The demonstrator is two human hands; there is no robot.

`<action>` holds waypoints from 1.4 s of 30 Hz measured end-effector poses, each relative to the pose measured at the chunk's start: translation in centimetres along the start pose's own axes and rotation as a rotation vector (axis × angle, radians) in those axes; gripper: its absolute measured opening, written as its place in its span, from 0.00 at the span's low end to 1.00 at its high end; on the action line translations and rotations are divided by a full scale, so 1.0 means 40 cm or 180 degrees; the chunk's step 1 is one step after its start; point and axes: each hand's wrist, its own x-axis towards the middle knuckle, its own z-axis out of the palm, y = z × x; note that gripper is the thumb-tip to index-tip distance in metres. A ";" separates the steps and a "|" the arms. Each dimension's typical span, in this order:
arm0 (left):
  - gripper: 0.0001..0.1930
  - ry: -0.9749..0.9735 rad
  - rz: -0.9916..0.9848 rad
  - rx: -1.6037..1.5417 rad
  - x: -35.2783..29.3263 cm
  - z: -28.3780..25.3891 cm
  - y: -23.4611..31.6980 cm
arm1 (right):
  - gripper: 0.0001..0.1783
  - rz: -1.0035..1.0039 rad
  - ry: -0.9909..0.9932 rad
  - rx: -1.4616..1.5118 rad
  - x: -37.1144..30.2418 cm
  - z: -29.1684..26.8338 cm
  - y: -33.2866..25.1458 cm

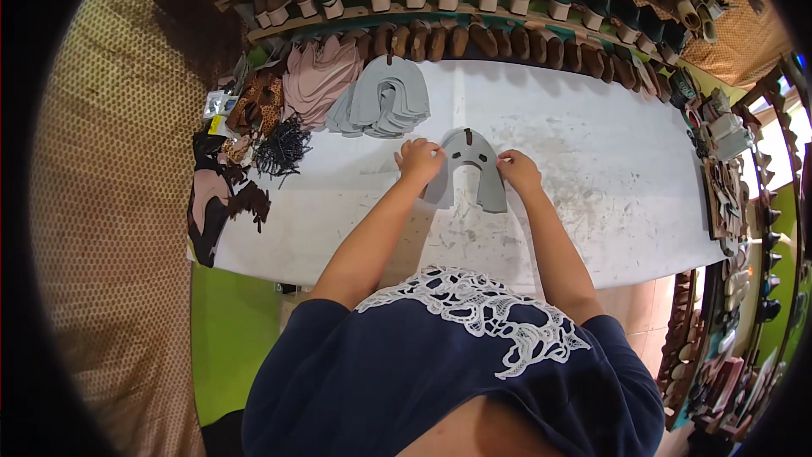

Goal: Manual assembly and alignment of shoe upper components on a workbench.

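Hands flank a grey horseshoe-shaped leather shoe upper [474, 171] lying flat mid-bench, its arch toward the far edge, legs toward the person. Left hand [419, 159] pinches its left side, right hand [518, 169] its right; both equally near.

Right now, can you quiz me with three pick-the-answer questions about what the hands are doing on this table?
1. Where is the stack of grey cut pieces?
A. beyond the left hand
B. on the floor
C. in the person's lap

2. What colour is the U-shaped piece?
A. red
B. grey
C. yellow

3. How do the hands meet it?
A. both lifted high
B. one hand on each side
C. only one touches

Answers: 1 A, the stack lies past the left hand. 2 B, it looks grey. 3 B, left hand and right hand flank it on the white table.
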 end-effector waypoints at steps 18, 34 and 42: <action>0.32 0.0076 0.1278 0.1238 -0.091 0.123 0.026 | 0.34 -0.1594 0.0343 -0.1615 -0.038 0.155 0.064; 0.29 0.0178 0.1133 0.0828 -0.322 -0.059 -0.200 | 0.27 -0.1484 0.0492 -0.1565 -0.155 0.185 -0.049; 0.29 0.0365 0.0660 0.0946 -0.409 -0.147 -0.316 | 0.25 -0.2821 -0.0897 -0.1324 -0.308 0.360 -0.203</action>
